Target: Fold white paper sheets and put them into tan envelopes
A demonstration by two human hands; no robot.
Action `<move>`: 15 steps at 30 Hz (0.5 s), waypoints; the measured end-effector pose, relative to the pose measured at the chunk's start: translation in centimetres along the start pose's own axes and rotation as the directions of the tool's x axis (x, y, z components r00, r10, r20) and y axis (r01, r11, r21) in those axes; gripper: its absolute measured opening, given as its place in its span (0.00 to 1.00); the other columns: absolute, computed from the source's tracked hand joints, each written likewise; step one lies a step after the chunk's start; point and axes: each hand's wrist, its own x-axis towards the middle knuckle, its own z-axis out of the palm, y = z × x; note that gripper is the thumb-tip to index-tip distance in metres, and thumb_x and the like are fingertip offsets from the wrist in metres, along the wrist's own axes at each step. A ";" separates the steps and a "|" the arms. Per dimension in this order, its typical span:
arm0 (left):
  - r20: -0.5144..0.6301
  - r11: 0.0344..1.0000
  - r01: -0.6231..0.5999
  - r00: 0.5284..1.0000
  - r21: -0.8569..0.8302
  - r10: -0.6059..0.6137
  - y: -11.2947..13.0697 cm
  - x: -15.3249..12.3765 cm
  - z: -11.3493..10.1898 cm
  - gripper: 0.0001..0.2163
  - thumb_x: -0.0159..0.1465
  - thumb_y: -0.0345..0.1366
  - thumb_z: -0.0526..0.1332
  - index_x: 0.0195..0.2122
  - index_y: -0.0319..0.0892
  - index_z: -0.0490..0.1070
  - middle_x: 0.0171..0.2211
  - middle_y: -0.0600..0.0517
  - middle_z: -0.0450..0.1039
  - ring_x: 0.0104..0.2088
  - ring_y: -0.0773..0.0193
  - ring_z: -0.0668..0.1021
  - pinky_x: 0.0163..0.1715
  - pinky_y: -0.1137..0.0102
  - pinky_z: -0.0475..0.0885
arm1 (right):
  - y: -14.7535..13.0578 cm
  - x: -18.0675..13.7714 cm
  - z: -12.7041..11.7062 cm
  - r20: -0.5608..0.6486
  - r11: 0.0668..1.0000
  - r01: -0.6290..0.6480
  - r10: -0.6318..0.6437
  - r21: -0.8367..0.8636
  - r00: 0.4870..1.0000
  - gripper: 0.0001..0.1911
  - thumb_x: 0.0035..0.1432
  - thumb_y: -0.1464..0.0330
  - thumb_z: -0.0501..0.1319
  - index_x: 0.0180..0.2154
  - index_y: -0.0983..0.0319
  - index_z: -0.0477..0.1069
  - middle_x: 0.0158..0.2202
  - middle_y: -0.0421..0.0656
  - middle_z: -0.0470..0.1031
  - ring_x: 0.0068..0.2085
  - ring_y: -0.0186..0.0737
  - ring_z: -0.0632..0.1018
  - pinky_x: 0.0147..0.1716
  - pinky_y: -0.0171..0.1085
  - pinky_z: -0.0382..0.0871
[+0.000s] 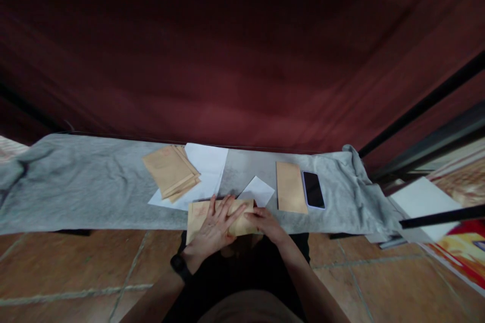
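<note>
A tan paper envelope (pixel 196 215) lies at the front edge of the cloth-covered bench, partly hidden under my hands. My left hand (pixel 216 223) rests flat across it with fingers spread, pressing it down. At its right end, my right hand (pixel 268 223) has fingers curled over the edge, thumb side hidden, and seems to grip it. Just behind the envelope is a folded white paper (pixel 259 191). Several similar brown envelopes (pixel 168 167) are stacked to the left, on top of a large white sheet (pixel 209 166). Another brown envelope (pixel 291 187) lies flat to the right.
A phone (pixel 314 190) with a dark screen lies beside the right-hand envelope. Grey cloth (pixel 94 181) covers the narrow bench. Behind it hangs a dark red curtain (pixel 227 86). At the right stand black bars (pixel 428 106) and a white board (pixel 426 202).
</note>
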 end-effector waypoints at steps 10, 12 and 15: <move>0.058 0.997 -0.015 0.998 -0.082 0.020 -2.6 -1.6 -2.6 0.48 0.54 0.41 0.69 0.72 0.49 0.46 0.67 0.42 0.59 0.69 0.42 0.57 0.68 0.41 0.41 | -0.6 -2.9 -2.0 -0.007 0.885 -0.158 0.179 0.438 0.984 0.19 0.49 0.57 0.71 0.40 0.61 0.78 0.37 0.47 0.82 0.41 0.49 0.81 0.43 0.44 0.75; 0.056 0.996 0.005 0.998 -0.088 0.000 -2.2 -1.8 -2.4 0.46 0.54 0.37 0.67 0.72 0.50 0.47 0.66 0.42 0.61 0.67 0.43 0.60 0.68 0.42 0.43 | -0.6 -3.3 -2.1 0.023 0.880 -0.174 0.183 0.443 0.983 0.17 0.53 0.57 0.65 0.40 0.61 0.77 0.36 0.47 0.82 0.41 0.49 0.82 0.41 0.44 0.76; 0.052 0.994 0.036 0.998 -0.104 -0.031 -1.1 -2.1 -1.7 0.45 0.54 0.35 0.66 0.72 0.48 0.47 0.65 0.42 0.62 0.66 0.43 0.62 0.68 0.43 0.46 | -0.6 -4.0 -2.2 0.008 0.885 -0.158 0.172 0.437 0.985 0.15 0.54 0.59 0.62 0.42 0.59 0.76 0.37 0.45 0.81 0.42 0.47 0.82 0.39 0.42 0.76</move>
